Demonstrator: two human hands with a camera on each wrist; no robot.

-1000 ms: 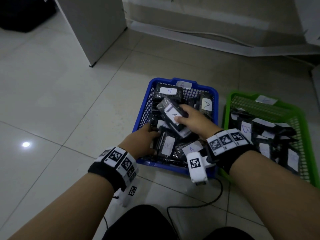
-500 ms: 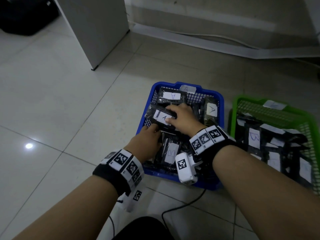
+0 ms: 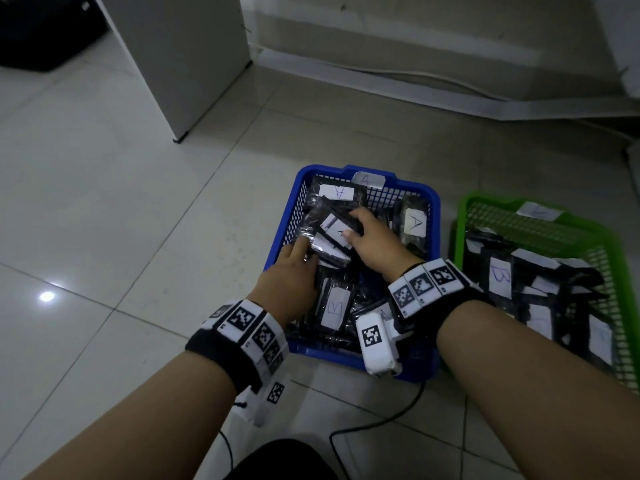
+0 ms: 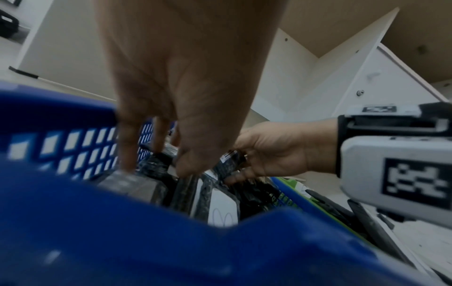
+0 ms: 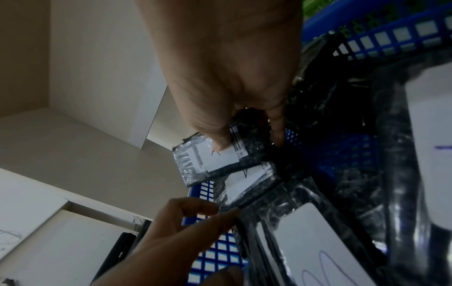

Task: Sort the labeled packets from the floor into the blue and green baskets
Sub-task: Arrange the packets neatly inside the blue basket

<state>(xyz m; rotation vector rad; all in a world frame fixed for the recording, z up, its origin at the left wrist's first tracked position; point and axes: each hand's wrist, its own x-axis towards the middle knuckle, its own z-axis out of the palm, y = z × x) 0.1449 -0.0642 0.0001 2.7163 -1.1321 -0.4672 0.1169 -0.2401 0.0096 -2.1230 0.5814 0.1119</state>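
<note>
The blue basket (image 3: 412, 186) holds several black packets with white labels, mostly A. My right hand (image 3: 353, 225) is inside it and pinches an A packet (image 3: 334, 227), thumb on the label (image 5: 215, 156), fingers behind it. My left hand (image 3: 298, 250) reaches in over the left wall, its fingertips (image 4: 127, 154) resting on the packets just left of the held one. A packet marked B (image 3: 334, 306) lies in the blue basket below both hands. The green basket (image 3: 491, 201) on the right holds several B packets (image 3: 500, 278).
A white cabinet (image 3: 187, 64) stands on the tiled floor at the back left, with a dark object (image 3: 34, 29) beyond it. A black cable (image 3: 381, 421) curls on the floor in front of the baskets. A wall runs behind them.
My right hand has carried the A packet toward the far left of the blue basket. My left hand has reached further into the basket, up to that packet.
</note>
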